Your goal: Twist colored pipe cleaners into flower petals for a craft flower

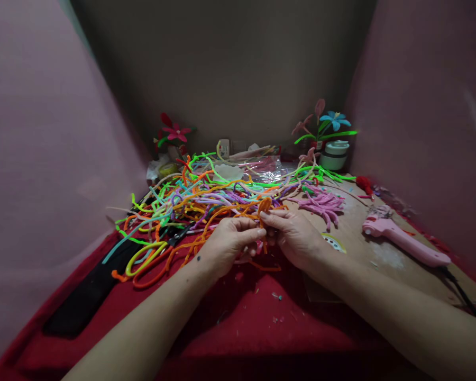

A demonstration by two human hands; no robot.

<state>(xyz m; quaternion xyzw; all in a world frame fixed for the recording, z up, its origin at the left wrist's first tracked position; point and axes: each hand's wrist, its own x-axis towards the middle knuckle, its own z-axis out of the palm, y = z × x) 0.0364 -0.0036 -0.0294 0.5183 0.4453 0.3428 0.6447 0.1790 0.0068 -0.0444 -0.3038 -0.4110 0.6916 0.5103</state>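
Observation:
My left hand (227, 244) and my right hand (292, 236) meet over the red cloth (238, 323), fingers pinched together on an orange pipe cleaner (264, 206) whose top is bent into a small loop. The fingertips of both hands touch at the stem just under that loop. Right behind them lies a big tangle of pipe cleaners (206, 198) in green, orange, purple and yellow.
A pink glue gun (402, 242) with a black cord lies on a brown board (365, 238) at the right. A bunch of pink pipe cleaners (323, 203) sits near it. Pipe-cleaner flowers (325, 124) and a white pot (333, 154) stand at the back. Scissors (177, 236) lie at the left.

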